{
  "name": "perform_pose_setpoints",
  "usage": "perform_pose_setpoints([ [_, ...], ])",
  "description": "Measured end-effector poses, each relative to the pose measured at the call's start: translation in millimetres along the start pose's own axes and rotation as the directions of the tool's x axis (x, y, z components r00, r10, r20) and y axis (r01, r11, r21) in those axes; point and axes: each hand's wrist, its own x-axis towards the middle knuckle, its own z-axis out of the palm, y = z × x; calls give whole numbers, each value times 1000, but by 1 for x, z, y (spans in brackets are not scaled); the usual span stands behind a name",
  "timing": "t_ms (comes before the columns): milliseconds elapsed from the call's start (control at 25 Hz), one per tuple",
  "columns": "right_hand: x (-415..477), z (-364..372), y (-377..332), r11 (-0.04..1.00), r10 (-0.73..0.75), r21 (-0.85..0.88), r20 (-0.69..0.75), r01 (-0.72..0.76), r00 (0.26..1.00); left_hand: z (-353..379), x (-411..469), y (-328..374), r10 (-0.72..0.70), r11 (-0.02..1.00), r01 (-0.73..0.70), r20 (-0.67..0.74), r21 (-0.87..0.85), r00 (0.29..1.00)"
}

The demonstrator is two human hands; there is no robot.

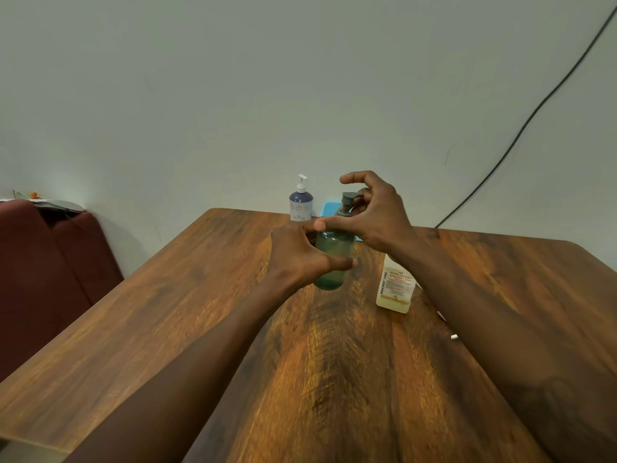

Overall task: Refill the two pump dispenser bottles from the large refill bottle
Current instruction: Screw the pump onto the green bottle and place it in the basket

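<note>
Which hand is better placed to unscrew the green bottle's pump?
Right. The right hand hovers open around the pump head, while the left hand grips the green bottle, steadying it.

A wooden table (167, 312) stands against a pale wall (233, 95), a maroon cushioned seat (50, 262) at its left, a black cable (534, 111) crossing the wall.

A translucent green pump bottle (334, 259) with a grey pump head stood mid-bench. The yellowish refill bottle (395, 289) stood just right; a blue-and-white pump bottle (300, 202) stood at the far edge.
</note>
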Motion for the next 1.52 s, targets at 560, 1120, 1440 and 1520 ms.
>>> perform_pose_setpoints([
  [560, 8, 9, -4, 996, 59, 77, -65, -54, 996, 5, 11, -11, 9, 998, -5, -73, 55, 997],
  [1120, 37, -7, 7, 942, 11, -331, -133, -54, 991, 34, 50, -25, 17, 990, -4, -95, 138, 995],
  [1440, 142, -14, 30, 890, 90, -447, -13, -86, 996, 73, 131, -55, -11, 986, 32, -127, 163, 992],
  [1520, 163, -20, 45, 931, 64, -366, 127, -13, 990, 82, 152, -66, -30, 988, 53, -162, 142, 986],
])
